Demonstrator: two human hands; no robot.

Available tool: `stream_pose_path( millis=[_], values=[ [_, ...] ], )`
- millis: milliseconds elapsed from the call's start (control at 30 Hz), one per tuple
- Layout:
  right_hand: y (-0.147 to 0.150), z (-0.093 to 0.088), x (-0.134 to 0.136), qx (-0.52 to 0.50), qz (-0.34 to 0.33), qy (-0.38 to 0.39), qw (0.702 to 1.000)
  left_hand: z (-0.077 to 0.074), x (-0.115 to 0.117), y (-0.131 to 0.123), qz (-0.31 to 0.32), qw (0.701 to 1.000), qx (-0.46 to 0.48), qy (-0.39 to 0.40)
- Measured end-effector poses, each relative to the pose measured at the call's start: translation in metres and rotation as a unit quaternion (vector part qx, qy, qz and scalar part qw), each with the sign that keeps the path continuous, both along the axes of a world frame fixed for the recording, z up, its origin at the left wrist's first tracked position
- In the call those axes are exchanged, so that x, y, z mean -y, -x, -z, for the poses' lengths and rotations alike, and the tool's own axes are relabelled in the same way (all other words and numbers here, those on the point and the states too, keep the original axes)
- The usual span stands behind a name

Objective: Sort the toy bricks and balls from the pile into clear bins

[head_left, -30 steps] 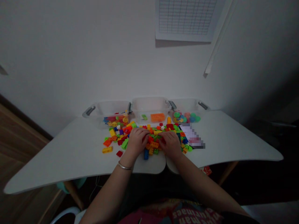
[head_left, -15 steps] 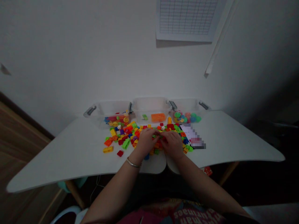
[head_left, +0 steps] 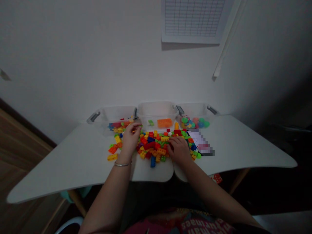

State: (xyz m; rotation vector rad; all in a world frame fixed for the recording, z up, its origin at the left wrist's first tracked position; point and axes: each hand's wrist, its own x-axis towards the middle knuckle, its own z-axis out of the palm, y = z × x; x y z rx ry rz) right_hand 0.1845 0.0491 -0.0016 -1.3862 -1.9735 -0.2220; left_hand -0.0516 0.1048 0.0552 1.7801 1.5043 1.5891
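A heap of small coloured plastic bricks [head_left: 156, 148] lies on the white table [head_left: 73, 162] in front of me. My left hand [head_left: 130, 139], with a thin bracelet on the wrist, is stretched over the left side of the heap, close to the left clear bin [head_left: 114, 118]. Its fingertips pinch a small yellow piece [head_left: 134, 131]. My right hand [head_left: 179, 150] rests on the right side of the heap, fingers curled down among the bricks. What they hold, if anything, is hidden.
Three clear bins stand along the wall: the left with mixed bricks, the middle bin [head_left: 157, 115] with an orange and a green piece, the right bin [head_left: 195, 118] with round coloured pieces. A blurred flat item [head_left: 201, 143] lies right of the heap.
My hands, joined over the middle of the heap before, have parted. The left hand has moved left and away from me toward the left bin. The right hand has stayed almost in place.
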Motion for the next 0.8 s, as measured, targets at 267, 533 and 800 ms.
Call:
stream_pose_path(
  millis=[267, 533, 800],
  values=[
    [0.001, -0.003, -0.001, -0.002, -0.003, 0.020, 1.000, -0.033, -0.029, 0.042, -0.141, 0.986, -0.069, -0.054],
    [-0.001, -0.003, -0.002, -0.008, -0.002, 0.029, 1.000, -0.037, -0.051, 0.057, -0.160, 0.955, -0.248, -0.010],
    [-0.002, -0.002, -0.003, -0.015, 0.005, 0.034, 0.999, -0.026, -0.052, 0.053, -0.181, 0.926, -0.332, -0.002]
  ],
)
